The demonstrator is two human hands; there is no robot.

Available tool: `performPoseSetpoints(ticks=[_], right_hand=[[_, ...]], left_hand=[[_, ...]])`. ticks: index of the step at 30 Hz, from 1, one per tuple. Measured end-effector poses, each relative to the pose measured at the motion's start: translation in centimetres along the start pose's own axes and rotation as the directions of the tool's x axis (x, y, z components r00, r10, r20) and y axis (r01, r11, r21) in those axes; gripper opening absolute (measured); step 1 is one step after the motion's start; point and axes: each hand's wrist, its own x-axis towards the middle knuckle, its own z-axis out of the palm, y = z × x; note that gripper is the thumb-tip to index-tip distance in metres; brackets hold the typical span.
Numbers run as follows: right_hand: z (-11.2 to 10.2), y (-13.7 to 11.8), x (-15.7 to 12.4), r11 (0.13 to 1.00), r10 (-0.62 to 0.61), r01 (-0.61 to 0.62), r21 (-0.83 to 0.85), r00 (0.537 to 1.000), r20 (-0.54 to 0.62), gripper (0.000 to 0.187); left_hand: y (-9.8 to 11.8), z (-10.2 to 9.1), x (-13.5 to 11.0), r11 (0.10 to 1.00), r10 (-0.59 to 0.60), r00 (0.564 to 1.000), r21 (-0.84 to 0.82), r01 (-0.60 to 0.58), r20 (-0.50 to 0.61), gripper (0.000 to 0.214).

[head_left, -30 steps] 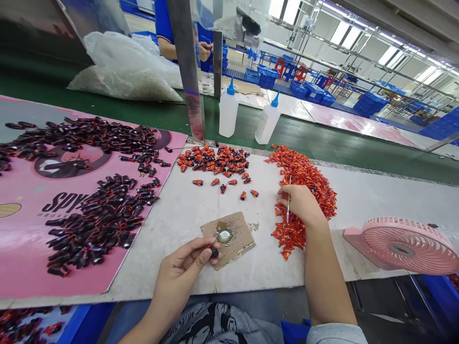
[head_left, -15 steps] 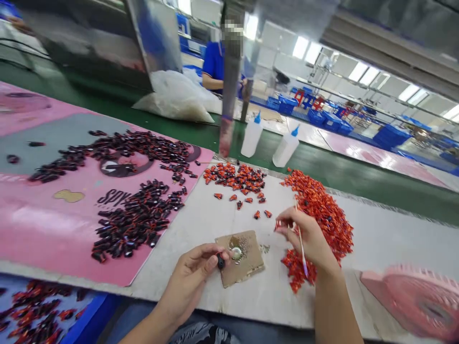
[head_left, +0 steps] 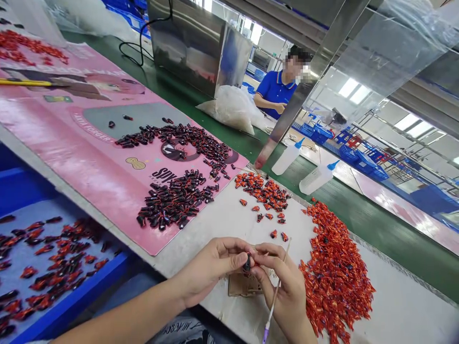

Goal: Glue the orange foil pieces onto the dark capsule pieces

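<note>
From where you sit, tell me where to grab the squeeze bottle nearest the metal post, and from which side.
Wrap the squeeze bottle around its plain white body, below the tapering blue nozzle. Probably come from the near side: the metal post stands close on its left, the second bottle to its right.

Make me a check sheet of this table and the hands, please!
Surface: white table, pink poster sheet on its left part.
Job's things: small black piece pinched between both hands near a cardboard pad; red pile beside.
Clutter: black pieces, two squeeze bottles, blue tray.
Hands: left hand grips the piece; right hand holds a thin stick too.
Cables: black cable by the metal box.
Surroundings: a person in blue beyond the green belt.
</note>
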Motion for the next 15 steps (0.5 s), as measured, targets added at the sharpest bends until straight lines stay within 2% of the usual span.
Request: performPoseSetpoints(ticks=[3,5,7,10,13,15], right_hand=[[-0.4,-0.5,0.3,0.994,0.006,-0.014,0.111,0.997,0.072,0.025],[-0.7,-0.9,0.4,0.984,0.031,-0.043,0.172,0.997,0.071,0.023],[-1.2,-1.2,0.3,0.979,0.08,-0.08,0.188,0.997,0.012,0.021],[-1.5,-1.4,-0.1,0.981,0.117,-0.094,0.17,0.985,-0.13,0.022],[-1.2,-1.5,-0.6,0.988,0.058,-0.024,0.151,0.972,-0.227,0.03],[-0.7,-1.6,-0.8,0.992,0.0,0.029,0.119,0.972,-0.233,0.033]], left_hand=[[0.5,0.0,-0.3,0.999,-0.026,1.0,-0.045,0.026,0.008,0.038],[0.7,0.1,-0.5,0.997,-0.033,0.999,-0.069,0.034,0.026,0.037],[0.6,0.2,-0.6,0.998,0.004,1.0,-0.061,-0.002,0.029,0.037],[0.0,0.7,-0.8,0.99,0.141,0.989,-0.003,-0.142,-0.05,0.036],[-0.9,1.5,-0.9,0.974,0.227,0.969,0.005,-0.228,-0.096,0.034],[-1.4,1.9,-1.0,0.968,0.244,0.966,-0.027,-0.248,-0.09,0.031]])
